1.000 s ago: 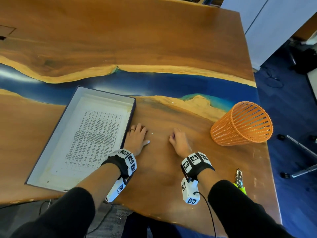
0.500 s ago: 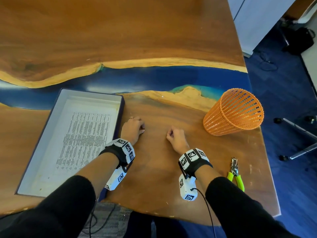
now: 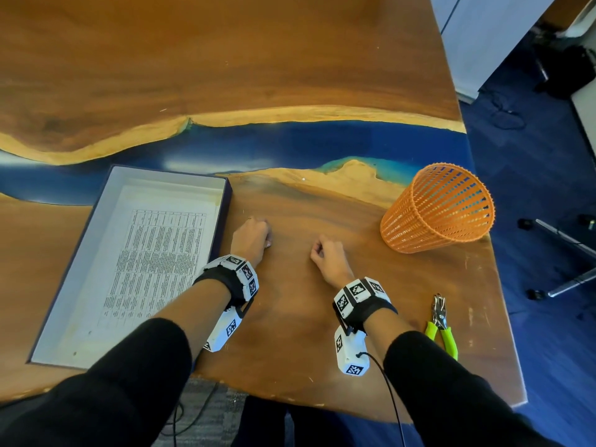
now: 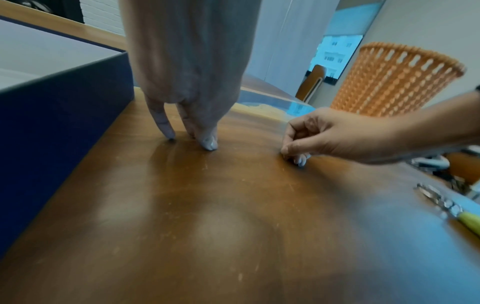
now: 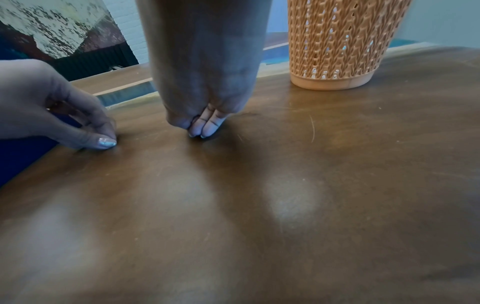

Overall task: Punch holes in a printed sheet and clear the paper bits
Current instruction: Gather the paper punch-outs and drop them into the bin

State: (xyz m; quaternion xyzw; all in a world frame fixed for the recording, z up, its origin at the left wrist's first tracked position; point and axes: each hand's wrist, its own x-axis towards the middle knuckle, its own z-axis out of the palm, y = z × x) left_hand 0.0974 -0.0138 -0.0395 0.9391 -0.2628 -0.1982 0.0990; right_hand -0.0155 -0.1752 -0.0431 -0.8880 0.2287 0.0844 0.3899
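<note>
The printed sheet [image 3: 154,262] lies flat in the box [image 3: 227,201]. Beside it, both hands curl their fingers [image 4: 207,142] onto bare surface [image 3: 290,333]; whether they hold anything is not visible.

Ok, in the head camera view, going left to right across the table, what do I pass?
Box with the printed sheet → left hand → right hand → orange basket

Both hands, left hand [image 3: 251,237] and right hand [image 3: 329,258], sit curled on the brown wooden table [image 3: 290,333], between the flat grey box [image 3: 180,180] holding a printed sheet [image 3: 154,269] and the orange plastic basket [image 3: 438,209].
</note>
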